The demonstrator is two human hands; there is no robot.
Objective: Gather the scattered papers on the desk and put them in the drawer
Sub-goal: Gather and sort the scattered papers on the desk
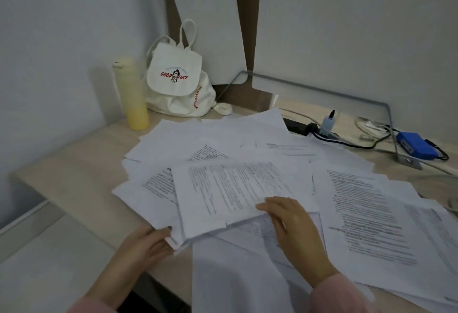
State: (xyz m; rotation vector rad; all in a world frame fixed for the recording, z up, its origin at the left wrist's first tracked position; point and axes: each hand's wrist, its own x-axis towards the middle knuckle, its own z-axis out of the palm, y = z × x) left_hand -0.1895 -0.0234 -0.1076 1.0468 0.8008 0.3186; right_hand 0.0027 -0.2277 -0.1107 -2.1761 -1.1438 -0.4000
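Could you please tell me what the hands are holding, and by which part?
The left hand grips the paper stack by its near-left corner; the right hand rests on its near edge.

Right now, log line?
phase: gathering; left hand: grips white printed paper stack edge; right hand: rests on top sheet; drawer: unseen

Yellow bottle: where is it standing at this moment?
In the head view the yellow bottle stands upright at the far left of the desk, right beside the white backpack and just beyond the far-left edge of the scattered papers.
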